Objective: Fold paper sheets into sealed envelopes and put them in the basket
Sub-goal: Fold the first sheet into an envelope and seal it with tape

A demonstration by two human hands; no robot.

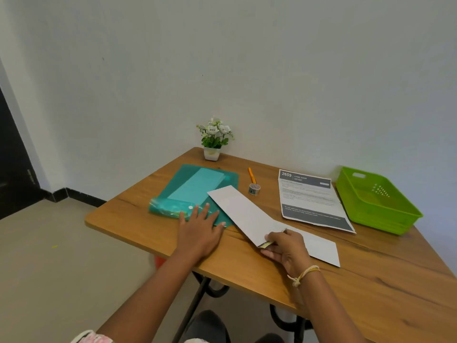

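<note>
The main risk, as I judge it, is a crooked or loose fold: the paper (249,216) is long and only held at its near end, so if the right hand (286,251) drags it while the far end lies free over the mat (188,174), the edges can slip out of line and the envelope will not seal flat. The tape (254,189) sits well beyond the right fingers, so a reach for it could let the sheet shift. The left hand (200,229) lies flat with fingers (197,211) spread and straight, pressing on the near edge of the mat, just beside a rolled teal bundle (168,207); it holds nothing. The right fingers (268,237) are curled and pinch the near end of the paper, where a small dark-and-yellow bit shows at the fingertips; I cannot tell what that is. The paper runs away from those fingers toward the mat, with a second white part lying to their right on the table (371,280). The basket (378,209) stands far to the right of both hands, near a printed sheet (309,199), and looks to hold no envelope yet.
</note>
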